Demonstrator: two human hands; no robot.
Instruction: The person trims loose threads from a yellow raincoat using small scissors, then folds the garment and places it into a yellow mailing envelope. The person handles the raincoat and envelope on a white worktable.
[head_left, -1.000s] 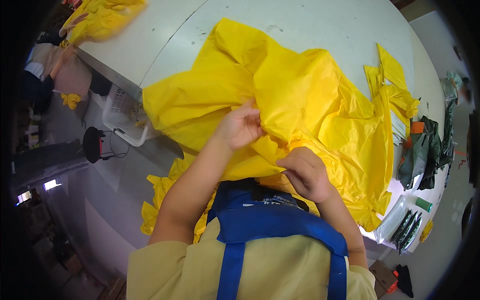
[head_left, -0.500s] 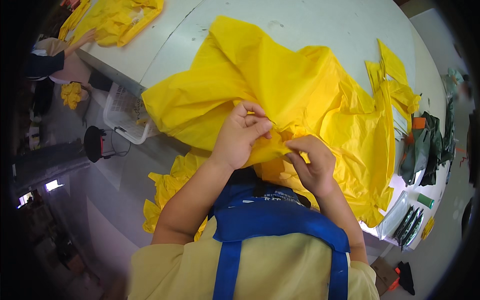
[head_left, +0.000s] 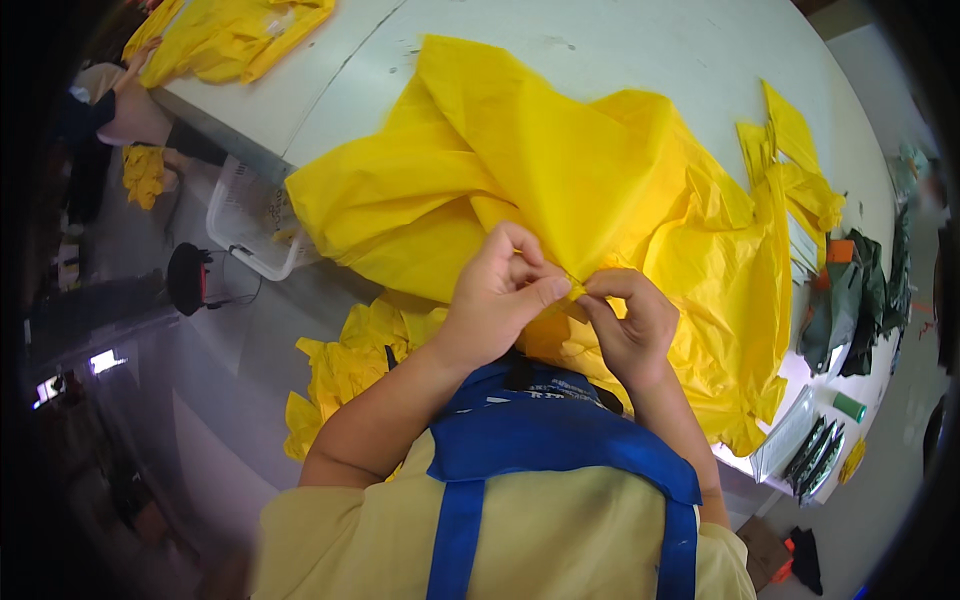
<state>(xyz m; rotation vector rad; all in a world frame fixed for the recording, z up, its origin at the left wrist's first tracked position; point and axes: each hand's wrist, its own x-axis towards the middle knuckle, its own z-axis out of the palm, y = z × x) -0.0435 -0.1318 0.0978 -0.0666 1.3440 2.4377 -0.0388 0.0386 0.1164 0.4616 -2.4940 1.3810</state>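
Note:
A large sheet of thin yellow fabric lies crumpled over the near part of the pale table, its near side hanging toward my blue apron. My left hand pinches a gathered edge of it between thumb and fingers. Right beside it, my right hand pinches the same edge, so the fingertips of both hands nearly meet. Folds of the fabric hide exactly what lies between the fingertips. More bunched yellow fabric hangs beyond my left forearm.
A white plastic basket stands below the table's left edge, near a black stool. Other yellow pieces and dark green bundles lie at the right, with a green roll. A co-worker's hand touches yellow fabric at upper left.
My two hands have come together at the fabric edge; the left moved right and slightly down. The co-worker's hand at upper left has moved back to the left along the yellow fabric.

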